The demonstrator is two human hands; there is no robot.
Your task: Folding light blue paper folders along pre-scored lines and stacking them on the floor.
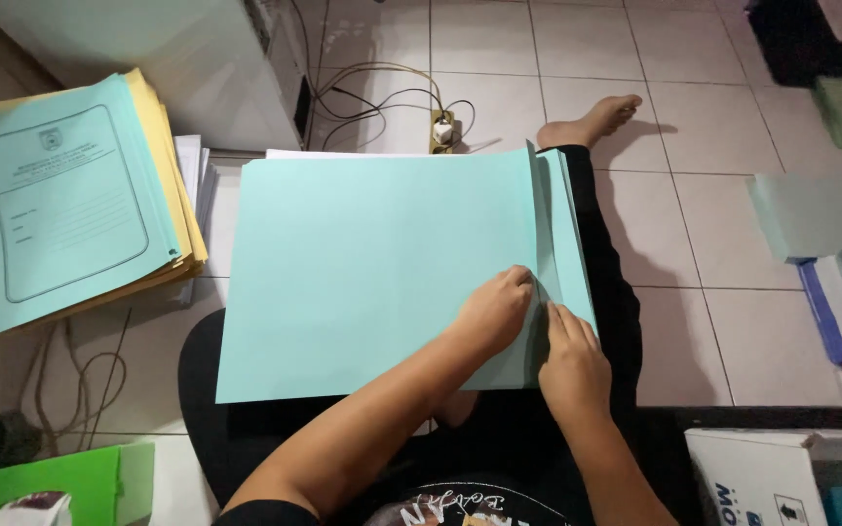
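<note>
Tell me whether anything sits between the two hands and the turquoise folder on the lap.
Nothing visible does. The left hand rests directly on the turquoise folder, its fingers at the fold near the right edge. The right hand presses the narrow folded flap beside it. No other object lies on the folder.

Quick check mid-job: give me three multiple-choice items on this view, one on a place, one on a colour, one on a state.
1. Where is the folder stack?
A. left of the sheet
B. on the sheet
C. under the foot

2. What colour is the sheet?
A. red
B. light teal
C. black

3. How are the hands?
A. raised and empty
B. on the sheet's right edge
C. clasped together

Answers:
1 A, it lies on the floor to the left.
2 B, the surface is light teal.
3 B, left hand and right hand press there.
</note>
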